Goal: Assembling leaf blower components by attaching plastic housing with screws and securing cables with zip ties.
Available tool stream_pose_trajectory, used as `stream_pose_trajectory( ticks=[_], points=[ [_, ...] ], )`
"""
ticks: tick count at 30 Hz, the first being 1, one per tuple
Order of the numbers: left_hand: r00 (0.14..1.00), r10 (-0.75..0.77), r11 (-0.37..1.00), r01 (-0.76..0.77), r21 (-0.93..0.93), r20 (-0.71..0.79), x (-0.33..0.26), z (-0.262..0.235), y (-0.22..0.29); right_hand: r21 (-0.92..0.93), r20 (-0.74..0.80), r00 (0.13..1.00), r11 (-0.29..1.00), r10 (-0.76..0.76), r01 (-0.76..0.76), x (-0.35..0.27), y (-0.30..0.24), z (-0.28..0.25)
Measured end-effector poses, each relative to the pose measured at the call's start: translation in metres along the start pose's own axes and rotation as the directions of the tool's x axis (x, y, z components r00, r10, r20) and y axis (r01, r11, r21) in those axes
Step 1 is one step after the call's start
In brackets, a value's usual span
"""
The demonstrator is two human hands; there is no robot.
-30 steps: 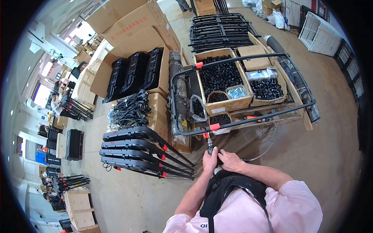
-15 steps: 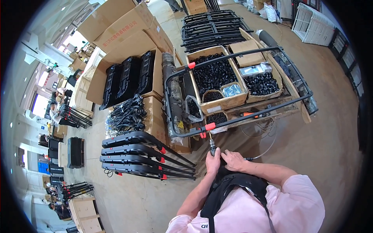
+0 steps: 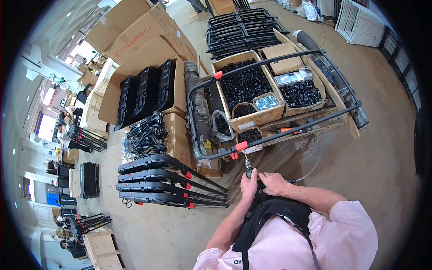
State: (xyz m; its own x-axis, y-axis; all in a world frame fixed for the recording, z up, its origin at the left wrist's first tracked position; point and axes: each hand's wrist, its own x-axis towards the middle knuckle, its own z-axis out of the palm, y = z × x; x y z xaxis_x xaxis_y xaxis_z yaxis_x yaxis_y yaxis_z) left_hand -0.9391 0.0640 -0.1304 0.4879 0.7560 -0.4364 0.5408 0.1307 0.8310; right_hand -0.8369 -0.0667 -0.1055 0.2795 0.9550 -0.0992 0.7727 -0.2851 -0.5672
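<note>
Starting at the far left, we count one dark stack (image 3: 90, 180) on the floor, then one open carton (image 3: 107, 105) with three black panels (image 3: 148, 92) leaning in it. In front of it sits one heap of black cables (image 3: 146, 135), its strands too tangled for us to count, and nearer to us four bent black units (image 3: 150, 175) are stacked.

Next comes one black tubular frame (image 3: 221, 155), lying across the work stand. We count two red sleeves on its bars, the far sleeve (image 3: 218, 74) and the near sleeve (image 3: 241, 146), plus one small red piece (image 3: 234, 155) just below the near one.

Below that near sleeve is one driver (image 3: 249, 167), in front of our body. Its long axis runs away from us, leaning slightly left, and its bit (image 3: 245, 154) points at the near sleeve; we cannot tell whether the tip touches. Our left hand (image 3: 249, 185) has its fingers closed around the driver, thumb forward. Our right hand (image 3: 273, 183) sits just beside it, fingers bent; we cannot tell what they grip. One hose (image 3: 310, 173) leads off to the right.

Beyond the near bar we count two big boxes of black parts, the left box (image 3: 258, 122) with two small tubs inside, and the right box (image 3: 310, 108)
</note>
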Motion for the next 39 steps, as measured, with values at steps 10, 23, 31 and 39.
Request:
stream_pose_trajectory(
  ticks=[10,23,31,39],
  points=[
    [1.0,-0.004,1.0,0.003,0.031,0.006,0.005,-0.003,0.008,0.033,0.021,0.998,0.998,0.056,-0.057,0.009,0.006,0.002],
    [1.0,0.012,0.991,-0.01,0.13,-0.013,0.023,0.0,0.006,0.028,0.013,0.997,0.996,0.081,-0.081,0.017,0.003,-0.009],
    [1.0,0.025,0.996,-0.026,0.085,0.005,0.03,0.002,0.006,-0.029,-0.031,0.999,1.0,-0.01,0.009,0.021,0.007,-0.003],
    [0.999,-0.009,0.999,0.008,0.037,0.038,0.025,0.001,-0.003,-0.04,-0.075,0.997,0.999,-0.017,0.014,0.015,-0.001,0.002]
  ],
)
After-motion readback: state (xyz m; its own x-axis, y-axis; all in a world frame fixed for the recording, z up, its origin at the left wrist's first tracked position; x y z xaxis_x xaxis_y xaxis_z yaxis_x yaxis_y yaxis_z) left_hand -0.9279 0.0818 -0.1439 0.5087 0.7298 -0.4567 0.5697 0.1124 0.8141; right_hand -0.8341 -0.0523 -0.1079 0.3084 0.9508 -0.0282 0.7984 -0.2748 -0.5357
